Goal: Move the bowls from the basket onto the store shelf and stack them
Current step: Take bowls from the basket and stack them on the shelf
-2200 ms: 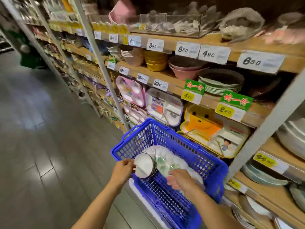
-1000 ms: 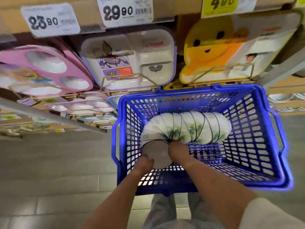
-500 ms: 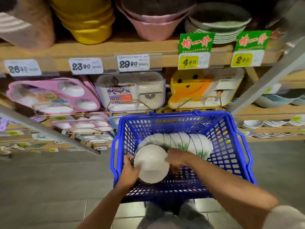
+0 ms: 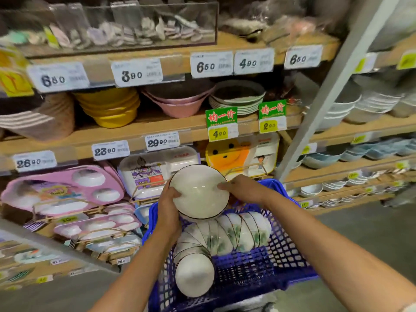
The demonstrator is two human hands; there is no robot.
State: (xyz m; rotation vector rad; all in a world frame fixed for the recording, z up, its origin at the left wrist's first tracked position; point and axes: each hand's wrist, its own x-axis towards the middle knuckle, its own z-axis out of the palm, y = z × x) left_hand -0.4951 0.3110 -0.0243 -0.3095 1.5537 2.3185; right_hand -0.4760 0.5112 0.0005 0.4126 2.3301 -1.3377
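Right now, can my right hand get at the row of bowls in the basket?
Probably not yet: the right hand is gripping the lifted bowl with the left hand. The row of bowls lies uncovered below it in the open basket.

The person's two forearms (image 4: pixel 139 264) were bare along all of their visible length, both lean and smooth in outline. The left hand (image 4: pixel 168 212) and the right hand (image 4: pixel 245 190) were likewise bare, and the fingers (image 4: pixel 222 186) were too blurred to show their nails. At the lower right corner a narrow edge of pale off-white sleeve (image 4: pixel 408 308) showed on the right arm. A smeared patch of light grey cloth (image 4: pixel 245 304) lay at the bottom edge, its garment unclear.
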